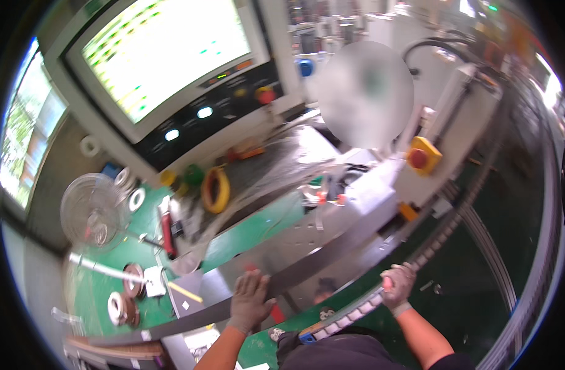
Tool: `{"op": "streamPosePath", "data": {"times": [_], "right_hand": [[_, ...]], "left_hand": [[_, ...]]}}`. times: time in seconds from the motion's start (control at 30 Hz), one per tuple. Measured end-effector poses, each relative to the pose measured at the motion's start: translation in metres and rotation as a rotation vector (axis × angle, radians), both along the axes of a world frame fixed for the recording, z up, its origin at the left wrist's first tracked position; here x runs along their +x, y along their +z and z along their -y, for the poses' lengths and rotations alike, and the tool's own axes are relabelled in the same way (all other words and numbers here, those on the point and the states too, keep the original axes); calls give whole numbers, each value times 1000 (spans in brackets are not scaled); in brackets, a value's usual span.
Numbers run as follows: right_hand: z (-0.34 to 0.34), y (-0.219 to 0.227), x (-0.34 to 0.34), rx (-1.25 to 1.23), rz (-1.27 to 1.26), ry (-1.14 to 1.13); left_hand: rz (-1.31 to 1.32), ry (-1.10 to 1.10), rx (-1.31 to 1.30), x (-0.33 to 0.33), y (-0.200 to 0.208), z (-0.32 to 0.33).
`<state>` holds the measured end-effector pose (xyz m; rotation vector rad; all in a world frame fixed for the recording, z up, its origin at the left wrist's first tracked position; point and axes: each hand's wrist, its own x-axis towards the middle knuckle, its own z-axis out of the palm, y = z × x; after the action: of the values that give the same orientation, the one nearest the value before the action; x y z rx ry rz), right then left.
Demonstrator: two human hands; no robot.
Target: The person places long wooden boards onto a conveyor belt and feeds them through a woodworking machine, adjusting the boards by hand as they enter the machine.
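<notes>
My left hand (250, 299), in a greyish glove, lies with its fingers stretched out on the long metal beam (307, 265) in front of me. To its right, my right hand (398, 287), gloved as well, is closed around a long narrow roller track (350, 316) with a row of pale segments. The track slants from a blue end piece (307, 338) close to my body, up through the right hand and on toward the far right. What lies inside the right hand's grip is hidden by its fingers.
Behind the beam stands a machine with a bright screen (165, 55) and a button panel. A yellow box with a red stop button (419, 158) is at the right. A fan (94, 213), tape rolls (123, 305), a yellow ring (215, 190) and a red-handled tool (166, 231) are at the left.
</notes>
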<state>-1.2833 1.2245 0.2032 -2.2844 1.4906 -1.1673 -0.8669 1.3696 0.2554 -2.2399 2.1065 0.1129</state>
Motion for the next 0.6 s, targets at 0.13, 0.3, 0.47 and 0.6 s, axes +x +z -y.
{"op": "streamPosePath", "data": {"times": [0.13,0.3,0.47,0.6], "right_hand": [[-4,-9,-17,-104,-42,32],[-1,-39,-41,-64,-150,67],[19,-50,-54,-60,-219,89],[31,-53,-58,-2,-234,79]], "left_hand": [[-193,-142,-142,-32,-14,43],[-353,-131,-244,-76,-21,89],[-441,-143,-168,-94,-28,107],[-310,-80,-158,-48,-31,48]]}}
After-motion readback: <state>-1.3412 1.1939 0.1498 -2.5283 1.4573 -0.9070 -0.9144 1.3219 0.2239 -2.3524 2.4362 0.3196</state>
